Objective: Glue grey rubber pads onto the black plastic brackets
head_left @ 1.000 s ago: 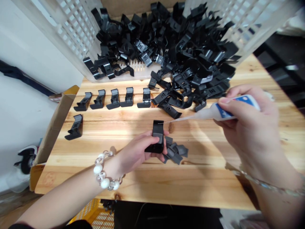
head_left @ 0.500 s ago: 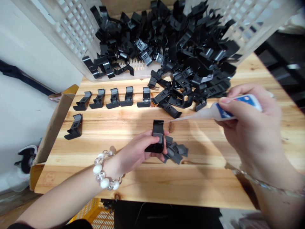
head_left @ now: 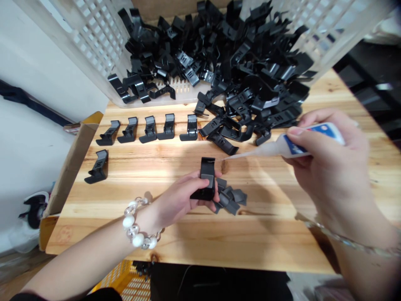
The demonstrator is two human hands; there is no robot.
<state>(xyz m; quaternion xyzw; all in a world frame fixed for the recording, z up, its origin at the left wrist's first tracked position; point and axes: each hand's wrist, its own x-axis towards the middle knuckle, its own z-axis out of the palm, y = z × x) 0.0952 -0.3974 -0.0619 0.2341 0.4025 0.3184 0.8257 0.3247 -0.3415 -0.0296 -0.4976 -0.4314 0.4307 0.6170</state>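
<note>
Head cam: btl tip (head_left: 241, 155) nr clip's (head_left: 207, 168) R edge, wood (head_left: 266, 234) btwn.

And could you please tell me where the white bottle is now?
In the head view, the white bottle is right of centre, in the right hand, its thin nozzle pointing toward the black clip in the left hand.

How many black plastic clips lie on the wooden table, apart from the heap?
6: five clips in a row before the crate, one clip in front of the row's left end.
</note>
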